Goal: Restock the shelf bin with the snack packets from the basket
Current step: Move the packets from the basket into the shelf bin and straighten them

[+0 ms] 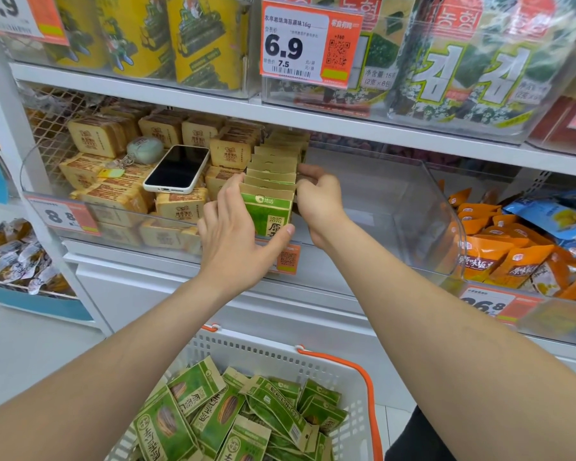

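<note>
Kraft-and-green row of packets [273,174] is standing at the left of the clear shelf bin [413,207], with both hands bracing it.
I'm judging them light, thin and floppy, best taken by the side edges. The left hand [233,234] is cupping the left side, thumb across the front packet [268,211]; the right hand [316,197] is curling round the right edges, fingertips hiding. The row's far end is fading under the upper shelf [213,101]; the basket [346,371] is running off-frame.

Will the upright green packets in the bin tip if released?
Likely: the green packets stand on thin edges, left hand and right hand bracing them. Probably light and bendy, like those heaped in the basket.
</note>
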Available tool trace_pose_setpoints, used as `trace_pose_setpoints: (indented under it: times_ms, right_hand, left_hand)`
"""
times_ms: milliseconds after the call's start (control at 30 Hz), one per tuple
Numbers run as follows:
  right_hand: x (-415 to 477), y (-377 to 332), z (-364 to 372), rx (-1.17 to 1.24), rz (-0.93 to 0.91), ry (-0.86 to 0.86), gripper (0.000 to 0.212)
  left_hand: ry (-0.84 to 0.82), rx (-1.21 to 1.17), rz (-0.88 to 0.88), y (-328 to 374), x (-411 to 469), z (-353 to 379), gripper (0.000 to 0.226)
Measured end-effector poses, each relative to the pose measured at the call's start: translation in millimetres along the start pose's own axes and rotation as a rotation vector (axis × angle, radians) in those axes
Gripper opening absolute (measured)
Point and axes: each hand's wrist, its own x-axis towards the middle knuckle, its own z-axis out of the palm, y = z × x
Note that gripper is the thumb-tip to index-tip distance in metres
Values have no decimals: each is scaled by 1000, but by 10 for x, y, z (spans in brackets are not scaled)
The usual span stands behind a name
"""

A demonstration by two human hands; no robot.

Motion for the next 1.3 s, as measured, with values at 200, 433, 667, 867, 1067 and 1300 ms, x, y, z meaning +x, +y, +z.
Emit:
trace_pose_setpoints:
  times_ms: [200,433,667,867,1067,1300]
  right_hand:
    - [-76,-33,-60,-74,143,-202,48]
    - [-108,-129,-390,-505,289,-614,75]
    - [-132,-23,-452,-317,218,-744,78]
    - [-401,-96,-388,-745,-94,-648,80]
    - [-824,-61,-399,-1174,-504,0,61]
    - [-1381,190,-446,-1139,-1012,-141,22]
  left_hand:
    - [-14,-19,8,-5,-3,-9,107]
    - [-33,-95,11,-23,-8,-66,76]
    - [-24,-161,11,-75,-27,-56,72]
    - [65,-132,73,-136,-115,-50,72]
    - [316,122,265,-235,-390,-61,34]
    - [-461,261,479,-575,-833,47,5]
